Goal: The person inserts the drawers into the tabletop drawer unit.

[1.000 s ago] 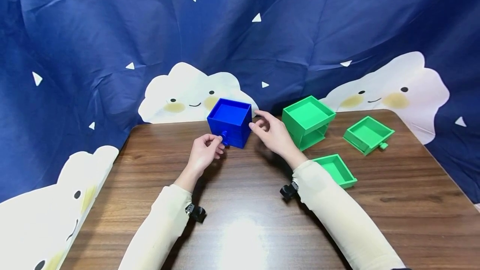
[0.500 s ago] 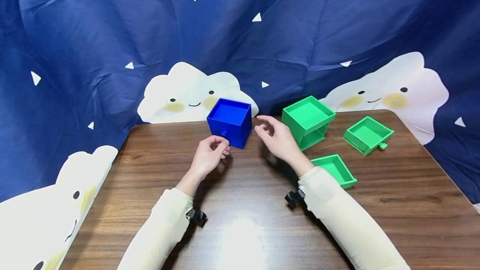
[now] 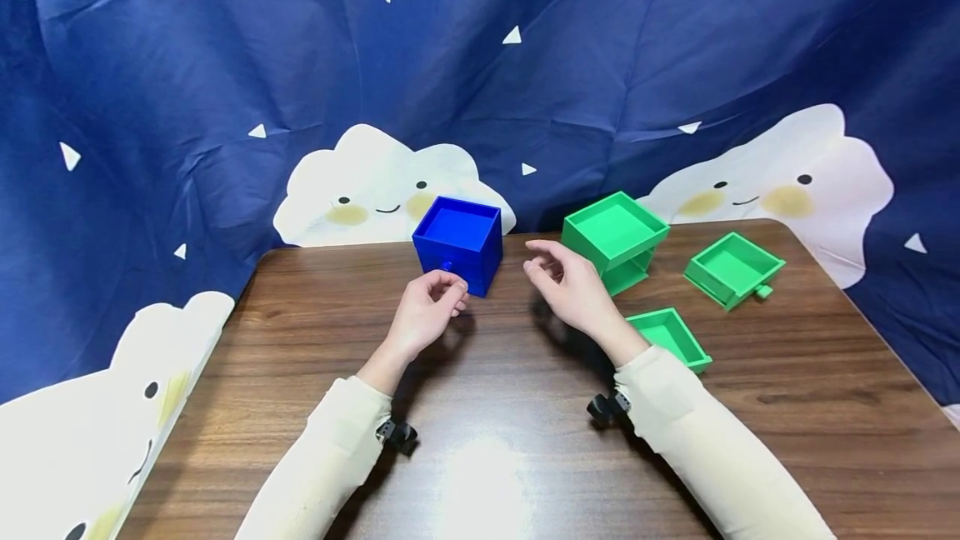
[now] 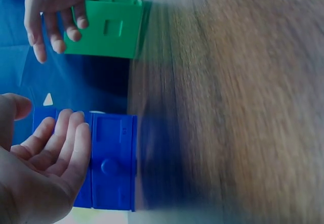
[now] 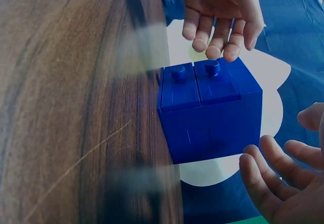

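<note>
Your left hand (image 3: 429, 313), empty and loosely bent, is near the blue box (image 3: 459, 225) at frame centre. Your right hand (image 3: 576, 292), empty and loosely spread, stands before the green box (image 3: 617, 227); two green drawers (image 3: 735, 263) lie at centre right.

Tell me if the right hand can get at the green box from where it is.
Most likely yes: the right hand holds nothing and is close to the green box, with nothing visible between them. The blue box stands on the hand's other side, so it should not interfere.
</note>
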The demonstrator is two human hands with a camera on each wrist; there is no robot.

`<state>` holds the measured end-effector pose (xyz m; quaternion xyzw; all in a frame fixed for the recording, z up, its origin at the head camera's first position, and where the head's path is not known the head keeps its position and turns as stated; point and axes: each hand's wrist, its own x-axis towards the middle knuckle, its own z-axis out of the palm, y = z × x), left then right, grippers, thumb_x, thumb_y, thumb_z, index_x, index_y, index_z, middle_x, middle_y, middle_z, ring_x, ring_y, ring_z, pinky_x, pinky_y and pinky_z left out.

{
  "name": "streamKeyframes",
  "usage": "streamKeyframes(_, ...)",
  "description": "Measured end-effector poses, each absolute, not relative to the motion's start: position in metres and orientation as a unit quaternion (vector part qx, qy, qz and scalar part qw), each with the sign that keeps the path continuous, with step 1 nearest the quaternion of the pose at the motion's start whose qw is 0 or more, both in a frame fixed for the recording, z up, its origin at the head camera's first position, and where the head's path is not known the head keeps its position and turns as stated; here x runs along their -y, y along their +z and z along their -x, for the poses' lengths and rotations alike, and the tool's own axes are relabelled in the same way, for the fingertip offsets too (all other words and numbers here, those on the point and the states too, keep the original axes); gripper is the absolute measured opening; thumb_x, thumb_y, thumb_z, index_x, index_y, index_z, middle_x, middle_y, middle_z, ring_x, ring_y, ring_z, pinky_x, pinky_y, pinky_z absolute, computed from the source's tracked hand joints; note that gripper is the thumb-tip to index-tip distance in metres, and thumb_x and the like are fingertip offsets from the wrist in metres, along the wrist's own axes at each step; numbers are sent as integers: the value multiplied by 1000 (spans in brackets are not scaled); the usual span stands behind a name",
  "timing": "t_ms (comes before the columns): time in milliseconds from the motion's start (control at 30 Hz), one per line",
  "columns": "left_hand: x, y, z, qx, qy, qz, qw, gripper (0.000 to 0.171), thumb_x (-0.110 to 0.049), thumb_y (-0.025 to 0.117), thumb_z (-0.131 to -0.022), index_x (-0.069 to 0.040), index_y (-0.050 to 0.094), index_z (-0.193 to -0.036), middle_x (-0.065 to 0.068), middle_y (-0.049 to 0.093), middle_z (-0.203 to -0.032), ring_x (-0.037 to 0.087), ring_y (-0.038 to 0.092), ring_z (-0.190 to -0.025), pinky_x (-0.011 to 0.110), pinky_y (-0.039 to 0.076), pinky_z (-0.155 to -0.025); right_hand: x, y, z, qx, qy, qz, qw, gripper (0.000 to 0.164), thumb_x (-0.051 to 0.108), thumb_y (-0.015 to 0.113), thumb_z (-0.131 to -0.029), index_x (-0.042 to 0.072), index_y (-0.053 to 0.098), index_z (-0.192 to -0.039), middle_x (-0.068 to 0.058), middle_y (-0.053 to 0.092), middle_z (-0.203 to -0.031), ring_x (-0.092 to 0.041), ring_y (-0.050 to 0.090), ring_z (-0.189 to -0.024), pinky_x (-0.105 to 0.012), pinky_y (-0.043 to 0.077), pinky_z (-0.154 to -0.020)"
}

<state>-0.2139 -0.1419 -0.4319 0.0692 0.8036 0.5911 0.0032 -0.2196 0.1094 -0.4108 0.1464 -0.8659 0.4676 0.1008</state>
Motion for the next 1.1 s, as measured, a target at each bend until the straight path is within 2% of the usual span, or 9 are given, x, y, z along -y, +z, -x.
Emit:
streamKeyframes(133, 138, -430, 213, -808, 585, -75, 4, 20, -14, 65, -106, 5, 73, -110, 32, 75, -103, 50, 73, -95, 34, 64, -78, -113, -410, 215, 868, 463, -149, 98, 36, 18, 65, -106, 4, 68, -140, -13, 78, -113, -26, 72, -96, -36, 56, -87)
streamKeyframes(367, 133, -431, 214, -816, 572, -87, -10, 19, -14, 66, -105, 2, 74, -109, 28, 77, -99, 49, 74, -92, 20, 56, -70, -119, -408, 210, 863, 468, -157, 106, 35, 15, 66, -106, 3, 68, -139, -14, 78, -111, -25, 71, -94, -28, 56, -85)
streamKeyframes(567, 127, -433, 214, -815, 573, -91, -6, 18, -14, 66, -105, 1, 74, -108, 28, 76, -99, 49, 74, -92, 19, 56, -71, -124, -409, 205, 864, 465, -161, 110, 36, 15, 66, -106, 2, 68, -140, -14, 78, -111, -23, 71, -93, -25, 56, -83)
streamKeyframes(800, 121, -432, 212, -814, 572, -99, 2, 20, -15, 66, -105, 3, 74, -109, 29, 76, -101, 50, 75, -94, 18, 56, -73, -131, -411, 199, 866, 466, -155, 99, 37, 15, 66, -107, 4, 67, -142, -12, 78, -112, -23, 72, -95, -26, 57, -84)
streamKeyframes(1100, 116, -433, 213, -821, 560, -107, 9, 19, -17, 66, -105, 0, 74, -109, 26, 76, -99, 45, 75, -92, 22, 54, -70, -140, -408, 194, 868, 464, -148, 100, 37, 18, 65, -108, 6, 67, -143, -13, 78, -114, -24, 73, -96, -33, 59, -86)
